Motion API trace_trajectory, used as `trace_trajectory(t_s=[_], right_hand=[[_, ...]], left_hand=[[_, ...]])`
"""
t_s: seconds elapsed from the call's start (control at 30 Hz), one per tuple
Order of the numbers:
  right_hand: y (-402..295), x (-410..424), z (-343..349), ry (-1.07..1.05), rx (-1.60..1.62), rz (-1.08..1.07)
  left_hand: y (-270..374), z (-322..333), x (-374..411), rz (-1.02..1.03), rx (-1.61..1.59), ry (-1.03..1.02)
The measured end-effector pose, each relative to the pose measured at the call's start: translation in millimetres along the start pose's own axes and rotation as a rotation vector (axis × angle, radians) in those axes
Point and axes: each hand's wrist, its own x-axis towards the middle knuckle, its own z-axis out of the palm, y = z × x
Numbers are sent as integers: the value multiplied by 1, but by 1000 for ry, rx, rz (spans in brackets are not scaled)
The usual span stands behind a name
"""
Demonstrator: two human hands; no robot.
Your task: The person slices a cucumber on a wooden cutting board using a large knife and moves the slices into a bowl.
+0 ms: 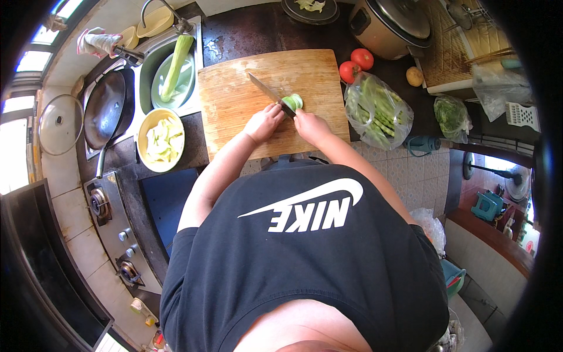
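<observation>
On the wooden cutting board (237,114), my right hand (308,126) grips the handle end of a kitchen knife (265,86), whose blade slants away to the upper left. Green vegetable slices (292,102) lie against the blade, just beyond my hands. My left hand (265,122) is beside the knife with its fingers drawn together near the slices; whether it holds a piece is hidden. Left of the board stands a yellow bowl (140,145) of pale sliced vegetable. A long peeled green vegetable (178,66) rests in a colander in the sink (144,94).
Right of the board are two tomatoes (362,59), a plastic bag of green beans (378,112), a potato (414,76) and a rice cooker (387,31). A wok (105,110) stands left of the sink, above the gas stove (127,220). A dark round lid or pan (308,16) holds scraps.
</observation>
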Motion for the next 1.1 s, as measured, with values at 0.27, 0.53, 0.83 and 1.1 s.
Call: trace_trajectory(t_s=[0.27,0.53,0.83,1.1], right_hand=[[11,-2,8,62,31,90],[-4,-19,-13,68,-13,75],[-14,-25,-21,61,15,55],[-12,-21,-13,47,0,64]], left_hand=[[0,1,-4,-18,-23,12],[-1,-1,-3,-31,-45,-76],[0,-2,-2,-53,-56,-107],[-1,1,-3,-27,-3,-84]])
